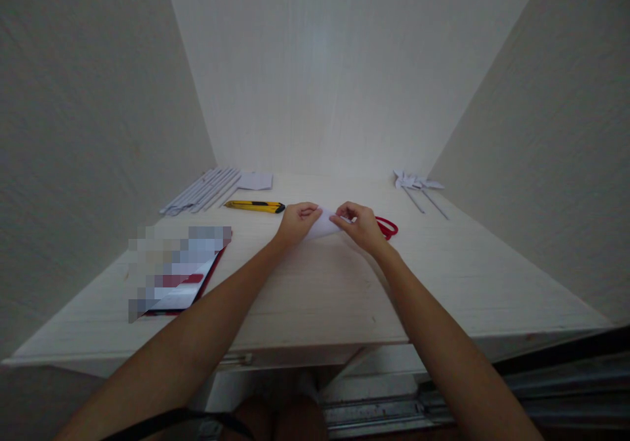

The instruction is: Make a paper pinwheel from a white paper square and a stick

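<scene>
Pale, faintly streaked panelling is seen as a back wall (315,86), flanked by a left side wall (98,100) and a right side wall (556,132). Between them, a whitish wood-grained bench (497,277) is fitted close against the panels, its front edge being set across the lower view. Free room for the arms is left toward that edge and over the right half of the top; upward reach is bounded behind by the wall.

At the left, a tablet (191,283) in a red case is laid near the forearm, its screen partly blurred. Behind it, rolled paper sticks (204,191) are heaped slantwise, with paper pieces (256,181) set beside them. Paper pinwheels (408,180) are placed at the back right, their sticks angled toward the front right. A yellow utility knife (254,207) is laid crosswise, tip leftward.

At bench centre, white paper (322,224) is pinched by the left grip (298,223) and the right grip (361,224). One corner is pointed toward the back wall; its long axis cannot be told, being partly covered by fingers. Red scissor handles (388,222) are partly hidden beyond the right grip.
</scene>
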The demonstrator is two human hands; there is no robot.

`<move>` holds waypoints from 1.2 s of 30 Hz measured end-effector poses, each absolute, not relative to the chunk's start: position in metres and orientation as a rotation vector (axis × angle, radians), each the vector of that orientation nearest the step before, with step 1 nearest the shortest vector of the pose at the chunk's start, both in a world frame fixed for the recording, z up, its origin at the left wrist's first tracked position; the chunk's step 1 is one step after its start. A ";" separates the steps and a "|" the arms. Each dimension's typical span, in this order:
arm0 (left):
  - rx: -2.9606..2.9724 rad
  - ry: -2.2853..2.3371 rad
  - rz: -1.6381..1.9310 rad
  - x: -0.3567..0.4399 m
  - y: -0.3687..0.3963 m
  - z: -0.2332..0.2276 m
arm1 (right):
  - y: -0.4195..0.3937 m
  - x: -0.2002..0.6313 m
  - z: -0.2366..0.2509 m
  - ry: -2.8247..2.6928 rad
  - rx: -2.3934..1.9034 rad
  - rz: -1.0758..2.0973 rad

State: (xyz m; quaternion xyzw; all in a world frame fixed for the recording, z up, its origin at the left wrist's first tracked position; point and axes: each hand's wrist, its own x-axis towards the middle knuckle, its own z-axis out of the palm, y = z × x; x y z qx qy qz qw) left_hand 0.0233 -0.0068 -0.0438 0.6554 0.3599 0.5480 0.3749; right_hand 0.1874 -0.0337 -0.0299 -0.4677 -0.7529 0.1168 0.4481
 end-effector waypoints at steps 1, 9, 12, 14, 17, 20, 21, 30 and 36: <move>1.675 0.931 1.403 0.023 -0.007 -0.044 | -0.034 0.187 -0.030 -1.859 -1.161 0.294; 1.661 0.956 1.386 0.023 -0.007 -0.044 | -0.034 0.188 -0.029 -1.845 -1.182 0.329; 1.650 0.957 1.388 0.023 -0.007 -0.044 | -0.034 0.188 -0.029 -1.849 -1.180 0.333; 1.635 0.959 1.390 0.023 -0.007 -0.044 | -0.034 0.188 -0.029 -1.852 -1.175 0.338; 1.623 0.970 1.392 0.024 -0.007 -0.043 | -0.035 0.187 -0.028 -1.840 -1.174 0.359; 1.633 0.963 1.377 0.025 -0.008 -0.041 | -0.036 0.187 -0.027 -1.835 -1.142 0.402; 1.638 0.951 1.370 0.025 -0.009 -0.040 | -0.036 0.186 -0.027 -1.838 -1.124 0.417; 1.732 0.893 1.289 0.022 -0.018 -0.029 | -0.038 0.184 -0.023 -1.731 -1.109 0.587; 1.674 0.871 1.267 0.021 -0.016 -0.031 | -0.044 0.182 -0.018 -1.706 -1.119 0.654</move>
